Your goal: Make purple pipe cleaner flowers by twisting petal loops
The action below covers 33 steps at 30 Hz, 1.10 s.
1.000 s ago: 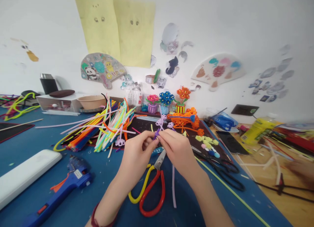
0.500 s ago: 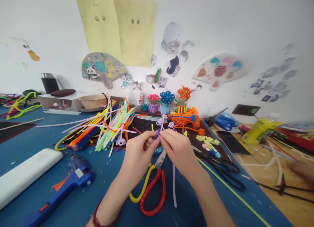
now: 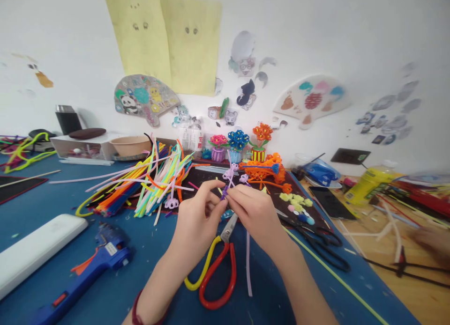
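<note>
Both my hands meet above the middle of the blue table. A short, dark purple pipe cleaner (image 3: 224, 192) is pinched between the fingertips of my left hand (image 3: 197, 217) and my right hand (image 3: 253, 212). Its lower part is partly hidden by my fingers. Just beyond lie light purple pipe-cleaner flowers (image 3: 230, 171). A light purple stem (image 3: 248, 269) hangs or lies below my right hand. Under my hands rest scissors with one yellow and one red handle (image 3: 232, 280).
On the left are a blue glue gun (image 3: 101, 264), a white case (image 3: 38, 252) and bundled pipe cleaners (image 3: 165, 175). Black scissors (image 3: 325, 245) and yellow pompoms (image 3: 297, 201) lie right. Potted pipe-cleaner flowers (image 3: 238, 142) stand behind. Another person's blurred hand (image 3: 432, 243) is at the far right.
My left index finger has lifted and arched a little, baring more of the dark purple pipe cleaner. The whole view has shifted slightly; both hands stay together.
</note>
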### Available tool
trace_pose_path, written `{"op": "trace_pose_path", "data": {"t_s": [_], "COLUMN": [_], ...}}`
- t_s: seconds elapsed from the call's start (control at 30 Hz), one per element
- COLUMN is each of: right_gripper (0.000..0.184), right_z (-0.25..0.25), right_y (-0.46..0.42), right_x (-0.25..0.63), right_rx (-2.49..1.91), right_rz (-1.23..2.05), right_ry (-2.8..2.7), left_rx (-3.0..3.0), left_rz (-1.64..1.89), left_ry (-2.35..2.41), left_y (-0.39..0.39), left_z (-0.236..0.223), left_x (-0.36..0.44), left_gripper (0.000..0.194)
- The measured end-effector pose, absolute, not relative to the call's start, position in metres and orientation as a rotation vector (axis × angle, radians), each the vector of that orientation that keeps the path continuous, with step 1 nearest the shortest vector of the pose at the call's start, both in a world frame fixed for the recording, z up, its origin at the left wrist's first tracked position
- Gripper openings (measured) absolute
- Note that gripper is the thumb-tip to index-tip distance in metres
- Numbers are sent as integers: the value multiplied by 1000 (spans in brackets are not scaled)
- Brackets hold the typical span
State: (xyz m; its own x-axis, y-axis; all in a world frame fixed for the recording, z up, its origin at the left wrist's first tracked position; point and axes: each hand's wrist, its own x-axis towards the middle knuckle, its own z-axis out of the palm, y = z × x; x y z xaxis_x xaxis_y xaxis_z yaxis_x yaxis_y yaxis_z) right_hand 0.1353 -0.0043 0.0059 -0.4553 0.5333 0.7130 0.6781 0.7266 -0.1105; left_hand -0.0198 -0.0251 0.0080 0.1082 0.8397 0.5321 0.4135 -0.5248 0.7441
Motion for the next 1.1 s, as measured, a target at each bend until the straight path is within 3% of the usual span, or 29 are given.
{"op": "trace_pose_path", "data": {"t_s": [0.77, 1.1], "right_gripper": [24, 26], "right_z": [5, 8], "right_y": [-2, -5], "right_x": [136, 137], "right_rx": [-922, -941], "right_rz": [-362, -261], "right_ry": [-2275, -2280], "left_rx": [2639, 3039], "left_rz": [1164, 1154], "left_ry": [1459, 1562], "left_y": [-21, -22], "left_z": [-2, 0], "left_x": [-31, -29], "left_gripper": [33, 31]}}
